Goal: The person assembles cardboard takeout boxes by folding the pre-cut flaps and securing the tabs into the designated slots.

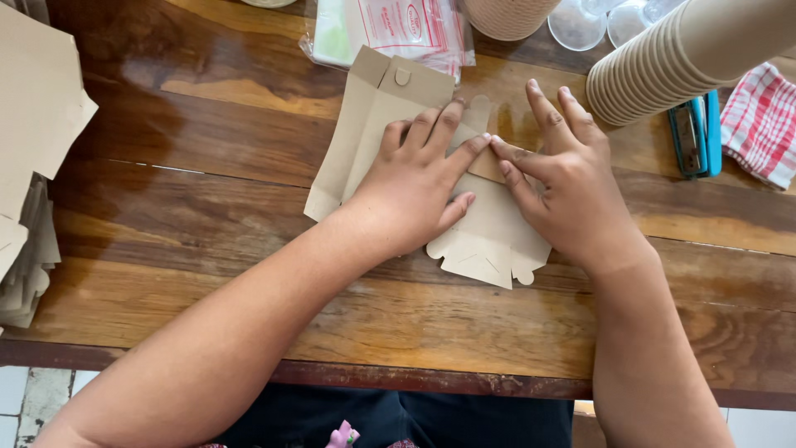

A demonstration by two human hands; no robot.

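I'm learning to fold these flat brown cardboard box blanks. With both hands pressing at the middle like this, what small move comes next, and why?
Probably slide the fingertips outward along the fold to sharpen the crease. Both the left hand and right hand lie flat on the brown die-cut cardboard box blank, index fingertips meeting over a folded flap, while the blank's ends lie unpressed on the wooden table.

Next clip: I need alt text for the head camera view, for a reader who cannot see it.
Two bare hands, left hand and right hand, press flat on a die-cut brown cardboard blank on a wooden table, index fingertips meeting at a fold. A sleeve of stacked paper cups, a teal stapler and a red checked cloth lie at upper right; more cardboard blanks sit at left.
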